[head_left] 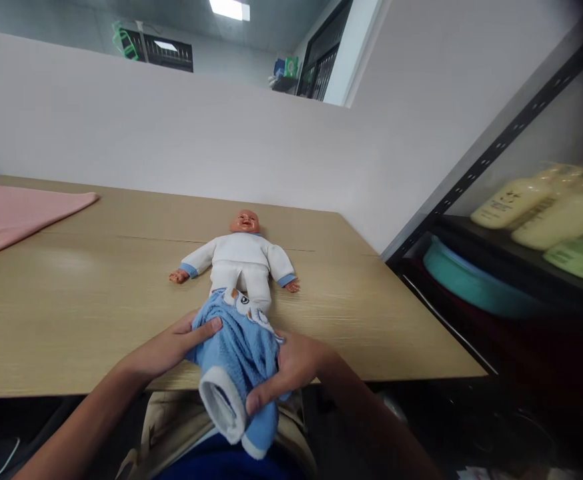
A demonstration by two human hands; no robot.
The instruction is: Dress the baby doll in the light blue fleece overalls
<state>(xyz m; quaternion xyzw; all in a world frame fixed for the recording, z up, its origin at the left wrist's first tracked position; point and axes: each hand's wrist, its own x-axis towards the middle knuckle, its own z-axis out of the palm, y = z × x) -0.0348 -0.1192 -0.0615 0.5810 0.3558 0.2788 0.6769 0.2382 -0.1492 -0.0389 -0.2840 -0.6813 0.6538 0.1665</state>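
A baby doll (pixel 242 249) in white clothes with blue cuffs lies on its back on the wooden table (pixel 96 300), its head toward the wall. Over its lower legs is a blue fleecy baby garment (pixel 244 340) with a white cartoon pattern and white-edged openings. My left hand (pixel 191 337) grips the garment's left side, thumb on top. On the right side, my right hand (pixel 291 370) holds the cloth with its thumb near a white-edged opening. The doll's feet are hidden by the garment, which hangs past the table's front edge.
A pink cloth (pixel 16 213) lies at the table's far left. To the right stands a black metal shelf (pixel 476 170) with pale yellow bottles (pixel 509 200) and a teal basin (pixel 471 277). A white wall (pixel 171 133) runs behind the table.
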